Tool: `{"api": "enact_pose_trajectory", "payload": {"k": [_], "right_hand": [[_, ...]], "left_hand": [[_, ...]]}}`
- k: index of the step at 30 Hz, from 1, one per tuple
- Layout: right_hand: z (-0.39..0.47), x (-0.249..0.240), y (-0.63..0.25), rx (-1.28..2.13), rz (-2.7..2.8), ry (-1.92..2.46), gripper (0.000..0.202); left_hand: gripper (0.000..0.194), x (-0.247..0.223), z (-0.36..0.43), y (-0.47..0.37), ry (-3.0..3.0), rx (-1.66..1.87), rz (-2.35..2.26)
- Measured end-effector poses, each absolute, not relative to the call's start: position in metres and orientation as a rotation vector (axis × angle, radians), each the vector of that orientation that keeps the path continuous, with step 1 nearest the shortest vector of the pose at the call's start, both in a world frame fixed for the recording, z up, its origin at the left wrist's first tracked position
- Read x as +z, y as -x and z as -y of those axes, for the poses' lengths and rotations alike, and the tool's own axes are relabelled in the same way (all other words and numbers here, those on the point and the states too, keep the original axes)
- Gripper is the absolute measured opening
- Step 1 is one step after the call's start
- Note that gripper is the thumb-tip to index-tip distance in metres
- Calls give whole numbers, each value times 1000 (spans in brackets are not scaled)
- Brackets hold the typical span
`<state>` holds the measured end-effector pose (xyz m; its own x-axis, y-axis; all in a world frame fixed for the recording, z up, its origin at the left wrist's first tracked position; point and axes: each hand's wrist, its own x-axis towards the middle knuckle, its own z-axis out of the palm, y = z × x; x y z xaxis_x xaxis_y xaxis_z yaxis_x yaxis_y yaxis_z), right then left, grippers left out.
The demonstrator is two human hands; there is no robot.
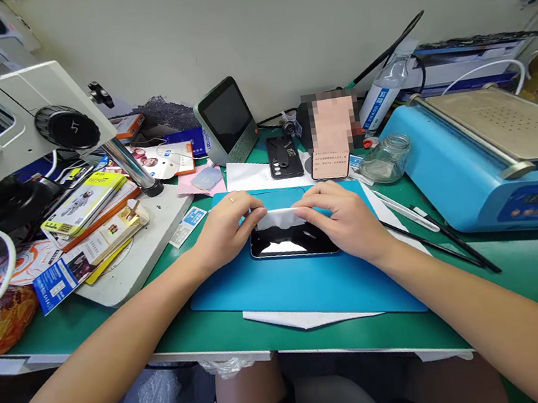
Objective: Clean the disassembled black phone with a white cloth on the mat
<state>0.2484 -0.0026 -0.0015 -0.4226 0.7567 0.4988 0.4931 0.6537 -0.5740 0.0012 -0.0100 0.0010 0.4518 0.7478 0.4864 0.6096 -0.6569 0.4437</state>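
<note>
A smartphone (280, 243) with a glossy black screen lies on the blue mat (306, 283), straight in front of me. Above its far long edge, a thin white strip (279, 213) stretches between my two hands; I cannot tell its material. My left hand (235, 216) pinches the strip's left end between thumb and fingers and wears a ring. At the opposite end, the thumb and fingers of my right hand (331, 212) close on the strip, over the phone's right side. A pale patch on the screen looks like a reflection.
A microscope stand (127, 165) with boxes on its base fills the left side. Behind the mat are a smart display (226, 117), a black phone (284, 157) and a glass jar (386, 158). To the right stand a blue heating machine (465, 159) and tweezers (407, 211).
</note>
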Motion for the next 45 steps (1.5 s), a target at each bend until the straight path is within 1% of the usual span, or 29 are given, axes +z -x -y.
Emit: {"api": "enact_pose_trajectory", "payload": {"k": [4,11,19,22,26,31,34,36,37,41,42,45], "right_hand": [[2,-1,-249,323,2156,939,23],[-4,-2,-249,309,2187,925,10],[-3,6,-251,153,2254,873,11],[-3,5,-257,225,2447,797,10],[0,2,-266,426,2604,710,10],[5,7,-268,484,2636,689,12],[6,9,-266,479,2590,680,22],[4,8,-267,437,2486,690,26],[2,8,-268,412,2419,706,27],[-4,5,-272,372,2198,808,30],[-4,4,-272,381,2178,832,30],[-6,1,-270,397,2198,886,29]], "left_hand": [[21,1,8,1,-2625,1018,-1154],[21,1,1,1,-2764,965,-1187],[27,2,-6,-1,-3002,1000,-1101],[27,4,-2,2,-3095,834,-919],[29,4,3,3,-3100,613,-775],[23,6,7,1,-3017,620,-750],[20,8,9,1,-2962,671,-765],[27,8,12,-1,-2937,636,-760],[34,8,14,-3,-2930,594,-746],[76,5,28,-13,-2873,316,-674],[82,4,31,-15,-2850,254,-687],[89,0,38,-19,-2802,142,-747]]}}
